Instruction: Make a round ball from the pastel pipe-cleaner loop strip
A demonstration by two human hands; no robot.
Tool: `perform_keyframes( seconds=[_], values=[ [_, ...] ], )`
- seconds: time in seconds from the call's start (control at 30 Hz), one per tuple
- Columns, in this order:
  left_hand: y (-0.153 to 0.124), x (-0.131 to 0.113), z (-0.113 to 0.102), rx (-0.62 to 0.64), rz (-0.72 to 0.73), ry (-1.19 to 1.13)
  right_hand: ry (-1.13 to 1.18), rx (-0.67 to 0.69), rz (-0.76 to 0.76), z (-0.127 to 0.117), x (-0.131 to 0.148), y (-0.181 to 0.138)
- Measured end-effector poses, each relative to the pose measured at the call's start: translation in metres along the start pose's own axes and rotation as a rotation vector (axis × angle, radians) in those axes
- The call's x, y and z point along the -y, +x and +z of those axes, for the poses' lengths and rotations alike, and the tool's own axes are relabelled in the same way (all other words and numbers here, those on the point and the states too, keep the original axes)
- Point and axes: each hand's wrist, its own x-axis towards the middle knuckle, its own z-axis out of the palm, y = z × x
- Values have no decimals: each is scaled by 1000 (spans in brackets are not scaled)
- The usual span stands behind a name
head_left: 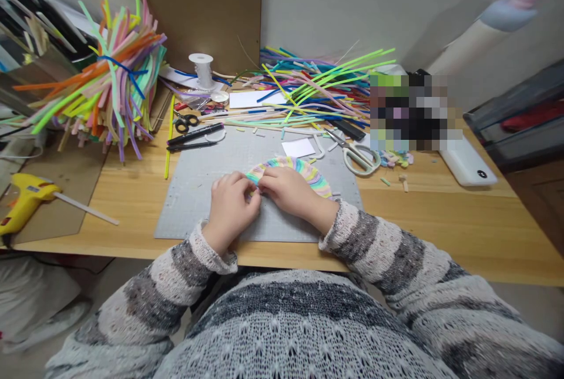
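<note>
A pastel striped, fan-shaped piece point(317, 174), apparently made of pipe cleaners, lies on the grey cutting mat point(185, 208). My left hand point(232, 205) is closed at its left edge, thumb and forefinger pinched together. Reaching over the piece from the right, my right hand point(291, 190) also pinches at that left edge, its fingertips close to those of the left. The hands cover the near left part of the piece, so the exact spot they grip is hidden.
Behind the mat lie loose pipe cleaners point(326, 85), a marker point(196, 137), black scissors point(185, 123) and white-handled scissors point(362, 158). To the left are a pipe-cleaner bundle point(118, 73) and a yellow glue gun point(26, 197). A white power bank point(467, 158) sits right. A wire spool point(202, 70) stands behind.
</note>
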Motion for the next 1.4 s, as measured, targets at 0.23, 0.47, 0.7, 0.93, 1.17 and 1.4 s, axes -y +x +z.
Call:
perform_keyframes(
  seconds=[0.23,0.47,0.7,0.93,1.17,1.4],
  values=[
    [0,2,2,-32,6,55,36,3,30,0,-1,0],
    [2,1,6,-48,42,17,18,31,45,-1,-2,1],
    [7,2,8,-2,33,-106,25,5,71,-9,7,-2],
    [10,2,7,15,-32,-217,-12,-54,119,-1,8,-3],
    [8,-1,7,19,-18,-82,11,-46,83,-1,4,-3],
    [6,0,9,-16,-29,-33,74,-86,76,3,-2,-3]
  ],
)
